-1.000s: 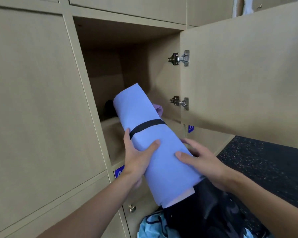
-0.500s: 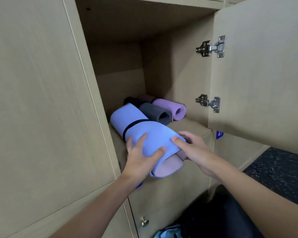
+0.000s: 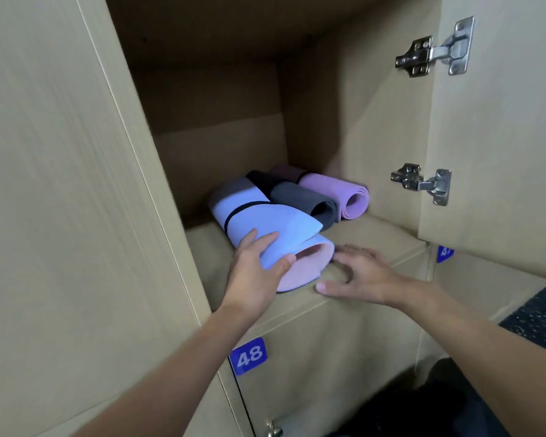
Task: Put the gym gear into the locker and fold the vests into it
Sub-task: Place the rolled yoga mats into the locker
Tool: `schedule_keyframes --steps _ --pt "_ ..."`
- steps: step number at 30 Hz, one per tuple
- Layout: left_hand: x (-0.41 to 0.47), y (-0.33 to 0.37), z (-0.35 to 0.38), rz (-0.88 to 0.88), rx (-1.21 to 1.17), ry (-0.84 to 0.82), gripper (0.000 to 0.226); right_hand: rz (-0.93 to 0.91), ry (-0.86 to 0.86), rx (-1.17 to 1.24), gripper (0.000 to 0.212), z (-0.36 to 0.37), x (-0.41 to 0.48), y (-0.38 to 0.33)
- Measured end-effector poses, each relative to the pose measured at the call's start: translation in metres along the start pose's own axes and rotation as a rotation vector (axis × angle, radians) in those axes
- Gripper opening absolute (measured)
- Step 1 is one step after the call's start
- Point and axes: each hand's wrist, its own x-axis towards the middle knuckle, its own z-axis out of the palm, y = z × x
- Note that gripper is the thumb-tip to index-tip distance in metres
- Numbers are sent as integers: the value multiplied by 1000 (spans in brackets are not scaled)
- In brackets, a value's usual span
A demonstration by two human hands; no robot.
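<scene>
Beside the grey mat (image 3: 300, 198) in the locker (image 3: 218, 146), the left hand (image 3: 252, 274) grips the blue yoga mat (image 3: 265, 217), the right hand (image 3: 363, 272) lies open; stowing it likely needs a push inward.

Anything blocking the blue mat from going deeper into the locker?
Nothing visible lies ahead of the blue mat inside the locker. The grey mat lies close along its right side, with the purple mat beyond. The left hand has its grip on the near end; the right hand is open beside it.

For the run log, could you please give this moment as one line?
left hand: grips blue mat | right hand: open, beside it | locker: blue mat, grey mat, purple mat inside
</scene>
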Motion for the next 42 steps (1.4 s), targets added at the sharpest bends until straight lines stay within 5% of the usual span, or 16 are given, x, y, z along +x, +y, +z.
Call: schedule_keyframes --steps 18,42 --pt "69 -6 15 -42 280 -3 49 11 -311 -160 94 -25 19 9" --pt "113 -27 28 -61 479 49 43 19 -204 -85 98 -18 19 16"
